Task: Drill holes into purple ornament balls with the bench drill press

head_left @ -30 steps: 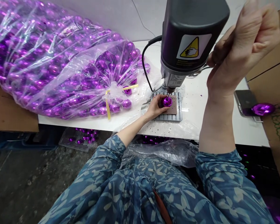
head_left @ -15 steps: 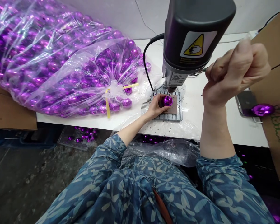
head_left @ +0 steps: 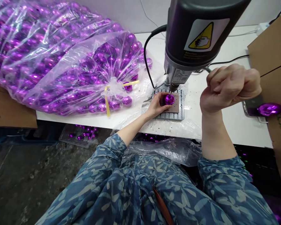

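My left hand [head_left: 155, 106] cups a shiny purple ornament ball [head_left: 170, 99], holding it on a brown pad [head_left: 176, 107] that lies on a metal grid plate [head_left: 170, 116]. Directly above, the thin bit [head_left: 171, 92] of a grey bench drill [head_left: 196, 37] reaches down to the top of the ball. Raised to the right of the drill, my right hand [head_left: 229, 87] forms a fist around the end of a thin metal lever [head_left: 208, 70] that runs from the drill head.
A large clear plastic bag of purple balls [head_left: 61, 62], tied with yellow strip [head_left: 107, 98], lies on the white table [head_left: 234, 125] at left. At right are a phone [head_left: 253, 107], a loose purple ball [head_left: 270, 109] and cardboard [head_left: 271, 47]. A tray of balls [head_left: 79, 136] sits below.
My right fist has dropped lower and toward me, bringing the lever down. The drill bit now sits closer to the ball. My left hand stays on the ball.
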### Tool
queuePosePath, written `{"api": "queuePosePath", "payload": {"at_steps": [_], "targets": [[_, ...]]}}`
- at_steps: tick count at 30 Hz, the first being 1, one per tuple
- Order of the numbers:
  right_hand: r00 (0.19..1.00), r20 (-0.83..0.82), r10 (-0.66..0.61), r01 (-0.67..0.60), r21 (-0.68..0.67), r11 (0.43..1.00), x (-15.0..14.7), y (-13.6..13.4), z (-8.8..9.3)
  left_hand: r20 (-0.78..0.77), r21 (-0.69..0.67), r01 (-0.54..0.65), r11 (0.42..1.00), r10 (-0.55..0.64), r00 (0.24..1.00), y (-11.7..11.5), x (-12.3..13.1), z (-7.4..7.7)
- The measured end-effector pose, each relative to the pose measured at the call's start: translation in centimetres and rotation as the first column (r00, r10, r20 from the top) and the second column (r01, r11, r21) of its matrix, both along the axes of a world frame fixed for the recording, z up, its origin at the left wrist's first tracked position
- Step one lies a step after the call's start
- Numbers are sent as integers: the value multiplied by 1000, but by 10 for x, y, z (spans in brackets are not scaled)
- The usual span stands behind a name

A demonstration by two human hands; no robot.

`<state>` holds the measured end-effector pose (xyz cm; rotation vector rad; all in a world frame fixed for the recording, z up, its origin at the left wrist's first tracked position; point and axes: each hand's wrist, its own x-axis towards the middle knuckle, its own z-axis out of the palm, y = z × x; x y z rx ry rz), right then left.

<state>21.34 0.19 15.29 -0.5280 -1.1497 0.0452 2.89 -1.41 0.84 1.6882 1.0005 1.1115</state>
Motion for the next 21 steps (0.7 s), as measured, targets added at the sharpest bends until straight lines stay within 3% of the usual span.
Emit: {"api": "queuePosePath", "payload": {"at_steps": [9, 21], "targets": [[997, 13, -76, 77, -48, 996, 16, 9, -38, 19, -12, 14, 1000, -13, 1000, 1, 1, 0], [998, 56, -20, 14, 109, 994, 0, -4, -20, 38, 4, 19, 1000, -19, 999, 0, 2, 1]]}}
